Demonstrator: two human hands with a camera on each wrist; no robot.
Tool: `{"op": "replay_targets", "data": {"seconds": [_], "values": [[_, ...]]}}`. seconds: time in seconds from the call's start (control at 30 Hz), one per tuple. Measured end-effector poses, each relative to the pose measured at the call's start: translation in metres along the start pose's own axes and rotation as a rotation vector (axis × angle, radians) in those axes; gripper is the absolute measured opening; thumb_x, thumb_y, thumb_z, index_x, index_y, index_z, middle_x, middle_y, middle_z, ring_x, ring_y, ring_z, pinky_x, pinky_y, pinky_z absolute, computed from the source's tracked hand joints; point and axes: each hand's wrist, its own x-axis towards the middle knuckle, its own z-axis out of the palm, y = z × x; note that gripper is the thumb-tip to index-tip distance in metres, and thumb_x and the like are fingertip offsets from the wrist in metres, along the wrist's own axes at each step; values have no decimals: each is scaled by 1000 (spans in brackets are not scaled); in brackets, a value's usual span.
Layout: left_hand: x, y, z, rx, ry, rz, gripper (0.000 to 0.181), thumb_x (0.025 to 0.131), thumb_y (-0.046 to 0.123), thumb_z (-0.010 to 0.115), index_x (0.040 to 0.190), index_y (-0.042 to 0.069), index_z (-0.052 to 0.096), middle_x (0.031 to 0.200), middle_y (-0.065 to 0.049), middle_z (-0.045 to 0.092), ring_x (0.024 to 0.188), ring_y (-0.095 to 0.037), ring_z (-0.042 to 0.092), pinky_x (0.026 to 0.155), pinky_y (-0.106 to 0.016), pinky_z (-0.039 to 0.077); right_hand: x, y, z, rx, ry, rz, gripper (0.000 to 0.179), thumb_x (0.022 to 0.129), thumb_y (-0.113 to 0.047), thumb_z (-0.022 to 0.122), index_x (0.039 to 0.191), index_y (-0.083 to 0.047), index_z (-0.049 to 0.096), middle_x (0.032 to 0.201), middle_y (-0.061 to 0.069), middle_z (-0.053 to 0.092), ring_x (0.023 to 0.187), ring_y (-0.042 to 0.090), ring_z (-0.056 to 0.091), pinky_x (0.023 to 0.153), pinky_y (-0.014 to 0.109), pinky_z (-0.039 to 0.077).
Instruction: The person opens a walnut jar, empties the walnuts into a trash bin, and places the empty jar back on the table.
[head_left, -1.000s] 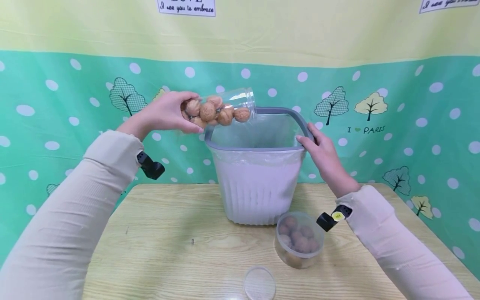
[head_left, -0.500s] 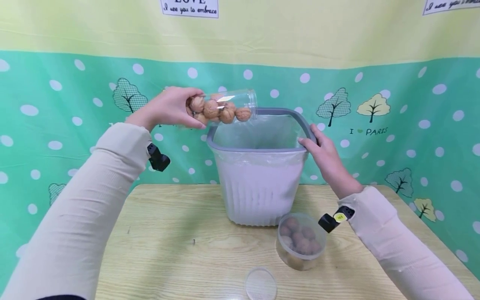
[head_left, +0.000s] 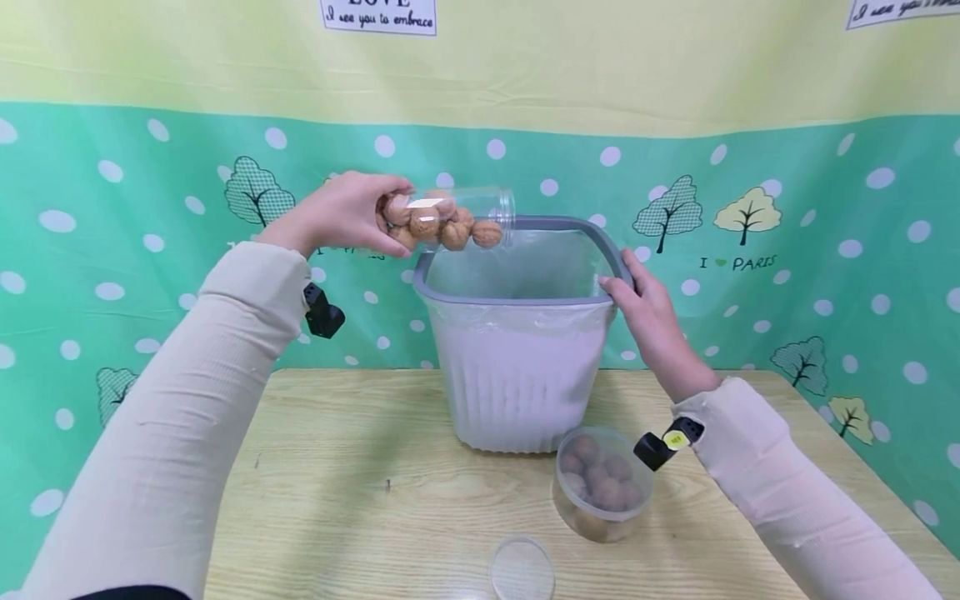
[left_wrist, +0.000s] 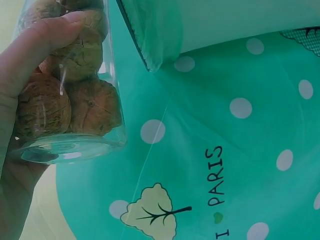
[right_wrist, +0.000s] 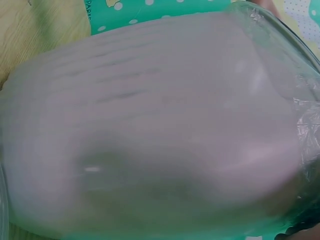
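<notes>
A clear jar point(head_left: 487, 198) lies on its side in the air, above the left part of a pale bin point(head_left: 517, 375), its mouth turned to the right. Walnuts point(head_left: 425, 222) are heaped inside, most towards the left end, with one lying close to the mouth. The left hand point(head_left: 348, 212) is wrapped round the jar's base end, thumb on the near side; the left wrist view shows that thumb against the glassy wall.

The right hand point(head_left: 651, 312) grips the bin's grey rim point(head_left: 517, 299) at the right side, thumb at the inner edge. A thin see-through liner point(head_left: 517, 258) covers the inside of the bin, which stands towards the far side of the wooden tabletop point(head_left: 315, 500). In the right wrist view the bin's wall fills nearly everything, and I cannot make out that hand's grasp from there.

Just in front of the bin, to the right, sits a round tub point(head_left: 611, 527) with more walnuts in it — they look hazy through its top. Nearer still, a clear disc point(head_left: 522, 569) lies flat. Behind it all hangs a green and yellow cloth point(head_left: 450, 150) — white dots, little trees, "PARIS" lettering.
</notes>
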Motion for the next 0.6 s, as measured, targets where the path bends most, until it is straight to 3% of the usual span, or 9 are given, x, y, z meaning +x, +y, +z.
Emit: {"op": "replay_targets", "data": {"seconds": [0.3, 0.6], "values": [[1, 1, -3, 76, -17, 2, 63, 69, 30, 80, 123, 11, 53, 90, -4, 60, 73, -20, 53, 67, -33, 44, 0, 1, 1, 14, 6, 7, 68, 95, -33, 46, 152, -18, 11, 158, 0, 9, 143, 15, 8, 116, 40, 13], [1, 0, -4, 110, -53, -13, 69, 70, 33, 80, 127, 8, 50, 105, -6, 61, 86, -24, 54, 78, -39, 45, 0, 2, 2, 2, 6, 14, 68, 96, -36, 45, 152, -19, 10, 158, 1, 9, 144, 18, 8, 115, 44, 13]]}}
